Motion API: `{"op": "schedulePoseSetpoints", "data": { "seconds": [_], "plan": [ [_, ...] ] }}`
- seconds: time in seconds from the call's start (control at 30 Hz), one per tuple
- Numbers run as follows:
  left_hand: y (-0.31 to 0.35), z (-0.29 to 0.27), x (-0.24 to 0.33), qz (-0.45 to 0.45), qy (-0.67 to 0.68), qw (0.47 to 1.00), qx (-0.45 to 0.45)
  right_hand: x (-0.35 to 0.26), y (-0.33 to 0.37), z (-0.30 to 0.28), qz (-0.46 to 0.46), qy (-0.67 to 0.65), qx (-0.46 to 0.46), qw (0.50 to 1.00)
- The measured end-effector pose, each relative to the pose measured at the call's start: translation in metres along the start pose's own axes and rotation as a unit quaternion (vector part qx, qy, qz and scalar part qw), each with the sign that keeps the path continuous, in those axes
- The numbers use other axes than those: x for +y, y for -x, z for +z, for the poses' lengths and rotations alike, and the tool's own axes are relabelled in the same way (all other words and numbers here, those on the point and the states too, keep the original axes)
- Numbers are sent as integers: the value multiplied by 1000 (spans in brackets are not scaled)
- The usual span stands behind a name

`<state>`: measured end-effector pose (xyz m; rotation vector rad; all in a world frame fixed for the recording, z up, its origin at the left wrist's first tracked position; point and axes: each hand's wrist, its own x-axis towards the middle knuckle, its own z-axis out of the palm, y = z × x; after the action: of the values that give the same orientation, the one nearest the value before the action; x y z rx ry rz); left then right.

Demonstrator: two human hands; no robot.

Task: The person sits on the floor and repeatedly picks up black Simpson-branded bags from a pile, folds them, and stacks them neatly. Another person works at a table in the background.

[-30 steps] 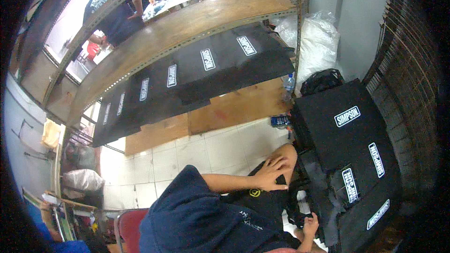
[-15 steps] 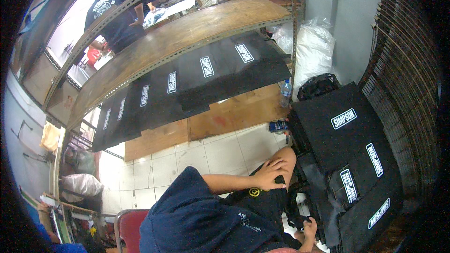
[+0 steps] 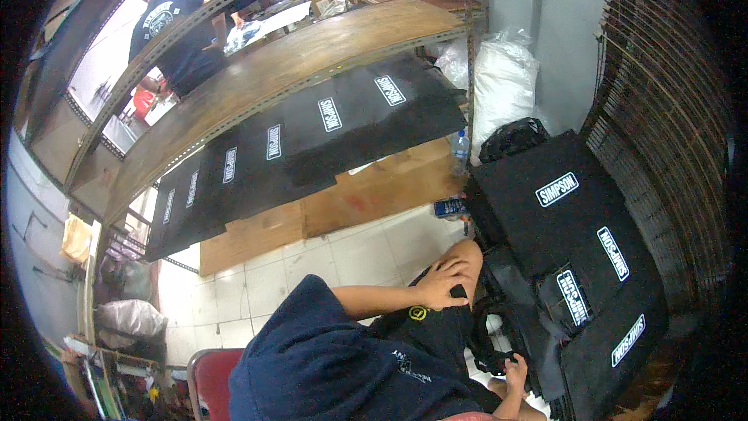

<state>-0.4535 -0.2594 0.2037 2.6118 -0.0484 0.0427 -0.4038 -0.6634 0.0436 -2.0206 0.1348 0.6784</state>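
My left hand rests on my bent knee, its fingers laid out over the leg and holding nothing. Lower down on the right, my right hand is closed at a black strap; part of what it grips is hidden by the fingers. The strap hangs in a loop between my leg and a stack of black fabric panels. These panels carry white-bordered printed labels, and a smaller labelled black piece lies among them.
Across from me, a metal-framed rack has a wooden shelf with labelled black panels below it. A water bottle and a blue box are near its right post. White sacks stand behind. A person works beyond the rack.
The view has shifted slightly. The black strap's loop beside my right hand shows more widely now, and the fingers of my left hand have moved a little on the knee.
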Motion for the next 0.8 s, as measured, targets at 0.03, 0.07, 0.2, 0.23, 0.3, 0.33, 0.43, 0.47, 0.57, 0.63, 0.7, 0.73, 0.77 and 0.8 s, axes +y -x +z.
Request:
{"op": "schedulePoseSetpoints", "data": {
  "seconds": [0.03, 0.07, 0.2, 0.23, 0.3, 0.33, 0.43, 0.47, 0.57, 0.63, 0.7, 0.73, 0.77, 0.8],
  "plan": [
    [0, 1, -1, 5, 2, 1000, 5, 1, 0, 0, 0, -11, 2, 1000],
    [1, 3, -1, 11, 5, 1000, 11, 2, 2, -1, 2, -13, 2, 1000],
    [9, 6, -4, -6, -13, 1000, 9, -13, 12, 2, 6, -19, 0, 1000],
    [10, 5, -4, -9, -12, 1000, 8, -14, 13, 3, 7, -20, 1, 1000],
    [13, 2, -6, -10, -6, 1000, 12, -7, 12, 4, -17, 10, 10, 1000],
    [13, -1, -6, -7, 0, 1000, 15, -4, 9, 5, -28, 24, 16, 999],
    [2, -7, -4, 14, 8, 999, 30, 13, 3, 3, -52, 25, 39, 998],
    [-4, -9, -2, 28, 11, 999, 30, 19, -5, 0, -79, 43, 42, 995],
    [-7, -2, -13, 84, 58, 993, 66, -70, 37, -4, -66, -77, 35, 994],
    [-18, 9, -7, 107, 81, 988, 73, -63, 41, -23, -18, -137, 55, 989],
    [-14, 21, -10, 76, 4, 997, 19, -74, 46, -36, -23, -140, 73, 987],
    [-14, 7, 7, 99, -91, 991, 22, -64, 47, -42, -66, -161, 74, 982],
    [-7, 5, 22, 62, -136, 989, -9, -80, 57, -49, -22, -169, 77, 982],
    [-11, 12, 40, 37, -176, 983, -38, -47, 52, -55, -60, -146, 116, 981]
  ]
}}
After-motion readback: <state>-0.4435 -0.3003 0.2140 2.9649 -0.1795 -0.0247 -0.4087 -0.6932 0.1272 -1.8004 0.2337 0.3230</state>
